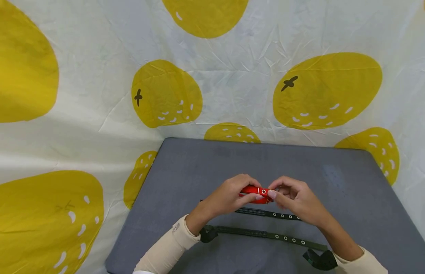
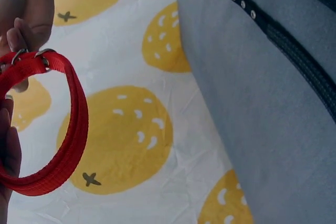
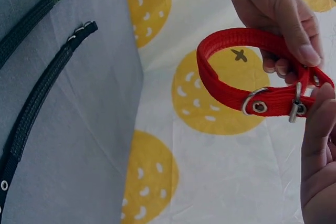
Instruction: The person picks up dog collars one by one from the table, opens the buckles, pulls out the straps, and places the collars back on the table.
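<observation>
A red pet collar (image 1: 254,190) is held up above the table, bent into a closed loop. It has metal eyelets, a D-ring (image 3: 252,101) and a buckle (image 3: 295,103); the strap passes through the buckle. My left hand (image 1: 229,194) grips the loop's left side between thumb and fingers. With thumb and index finger, my right hand (image 1: 298,198) pinches the strap right beside the buckle. In the right wrist view the right fingertips cover the strap's end.
On the grey table (image 1: 198,167) beneath the hands lie a black collar (image 1: 253,211) and a dark green collar (image 1: 245,231), both stretched out, with eyelets toward the right. A white cloth (image 1: 233,91) printed with yellow fruit hangs behind and beside the table.
</observation>
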`<state>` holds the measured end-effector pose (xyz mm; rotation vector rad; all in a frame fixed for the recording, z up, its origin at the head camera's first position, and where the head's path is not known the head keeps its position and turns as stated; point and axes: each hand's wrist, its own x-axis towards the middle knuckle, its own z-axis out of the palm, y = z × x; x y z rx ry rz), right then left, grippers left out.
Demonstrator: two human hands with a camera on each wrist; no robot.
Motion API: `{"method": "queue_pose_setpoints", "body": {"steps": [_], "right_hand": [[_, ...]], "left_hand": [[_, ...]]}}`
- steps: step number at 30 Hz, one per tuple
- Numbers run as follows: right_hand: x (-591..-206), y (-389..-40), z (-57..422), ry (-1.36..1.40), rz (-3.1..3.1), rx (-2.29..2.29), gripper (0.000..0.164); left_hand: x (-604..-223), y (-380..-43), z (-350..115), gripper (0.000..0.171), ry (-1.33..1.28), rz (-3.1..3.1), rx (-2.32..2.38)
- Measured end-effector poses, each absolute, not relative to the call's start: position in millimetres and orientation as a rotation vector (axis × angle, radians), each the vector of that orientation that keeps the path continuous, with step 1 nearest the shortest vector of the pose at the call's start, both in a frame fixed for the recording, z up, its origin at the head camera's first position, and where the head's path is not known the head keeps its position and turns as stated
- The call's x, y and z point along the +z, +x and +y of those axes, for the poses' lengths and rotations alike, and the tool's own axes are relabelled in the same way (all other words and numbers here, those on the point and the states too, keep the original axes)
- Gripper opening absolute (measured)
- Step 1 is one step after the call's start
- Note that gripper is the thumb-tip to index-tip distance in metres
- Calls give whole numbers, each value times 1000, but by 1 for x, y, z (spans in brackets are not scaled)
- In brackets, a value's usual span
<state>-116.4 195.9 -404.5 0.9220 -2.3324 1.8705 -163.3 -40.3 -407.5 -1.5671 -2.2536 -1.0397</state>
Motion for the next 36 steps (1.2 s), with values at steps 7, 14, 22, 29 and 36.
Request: {"method": "queue_pose_setpoints", "body": {"steps": [7,14,22,29,36], "right_hand": [[-402,-118,195,948,-2425,1984,12],[-405,-121,199,1013,-2388,2091,12],[-403,-121,203,1065,-2265,2220,16],[-403,-124,204,1191,-2049,2345,24],[-404,-124,203,1183,-2036,2300,25]], "left_hand": [[-412,-161,-37,26,-1625,-2262,-1052],[-411,-161,-34,26,-1646,-2224,-1072],[-409,-163,-32,28,-1649,-2184,-1090],[-409,-165,-30,26,-1623,-2208,-1272],[-407,-168,-30,24,-1644,-2224,-1184]]}}
